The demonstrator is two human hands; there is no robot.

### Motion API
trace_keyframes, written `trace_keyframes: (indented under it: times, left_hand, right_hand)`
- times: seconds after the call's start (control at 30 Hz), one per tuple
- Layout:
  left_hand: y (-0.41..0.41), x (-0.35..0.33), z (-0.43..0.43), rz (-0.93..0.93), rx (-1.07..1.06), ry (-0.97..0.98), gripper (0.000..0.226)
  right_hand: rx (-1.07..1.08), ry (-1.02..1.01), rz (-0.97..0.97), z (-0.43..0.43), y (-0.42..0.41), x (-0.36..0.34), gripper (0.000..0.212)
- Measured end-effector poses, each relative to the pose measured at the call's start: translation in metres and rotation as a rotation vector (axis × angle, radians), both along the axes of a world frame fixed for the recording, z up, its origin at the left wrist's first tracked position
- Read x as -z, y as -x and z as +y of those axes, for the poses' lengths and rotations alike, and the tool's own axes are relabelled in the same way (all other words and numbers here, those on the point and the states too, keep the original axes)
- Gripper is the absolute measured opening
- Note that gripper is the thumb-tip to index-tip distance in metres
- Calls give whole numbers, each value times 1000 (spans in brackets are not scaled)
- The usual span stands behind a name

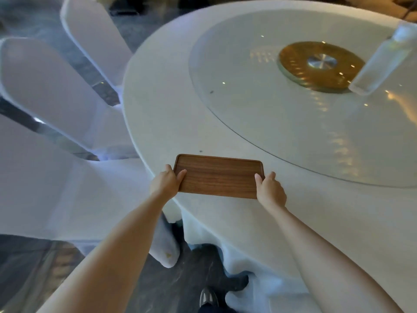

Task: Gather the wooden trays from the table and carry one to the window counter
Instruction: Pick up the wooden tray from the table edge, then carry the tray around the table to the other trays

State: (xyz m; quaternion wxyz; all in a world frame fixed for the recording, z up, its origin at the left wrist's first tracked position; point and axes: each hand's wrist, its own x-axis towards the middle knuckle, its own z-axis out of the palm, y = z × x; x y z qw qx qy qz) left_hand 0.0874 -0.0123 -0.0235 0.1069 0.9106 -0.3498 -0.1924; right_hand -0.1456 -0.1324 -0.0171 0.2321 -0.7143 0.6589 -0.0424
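Observation:
A flat rectangular wooden tray (218, 176) lies at the near edge of a round table (162, 109) covered in white cloth. My left hand (165, 182) grips the tray's left short end, thumb on top of the rim. My right hand (270, 188) grips the right short end the same way. I cannot tell whether the tray rests on the cloth or is slightly raised. Only this one tray is in view.
A glass turntable (282, 114) with a gold hub (320, 65) fills the table's middle; a clear plastic bottle (383, 59) stands on it at the right. White-covered chairs (56, 91) stand close on the left. Dark floor and my shoe (208, 298) show below.

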Motion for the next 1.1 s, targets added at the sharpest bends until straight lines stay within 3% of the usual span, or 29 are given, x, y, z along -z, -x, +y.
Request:
trace_keyframes:
  times: [0.2,0.43,0.73,1.1]
  left_hand:
    - [-74,-42,68,-66,-257,96,46]
    - [-152,-88,193,-150,-593,136,42]
    - [-248,-122,384,-225,-900,182,49]
    - [-412,-161,608,-257,-1045,260,45]
  right_hand:
    - [-249,82,-90,11,-111,-34,43]
    - [-554,103,-234,81,-256,-76,41]
    - [-825,129,-344,248,-421,-112,40]
    - [-974,110,-397,461,-620,-153,36]
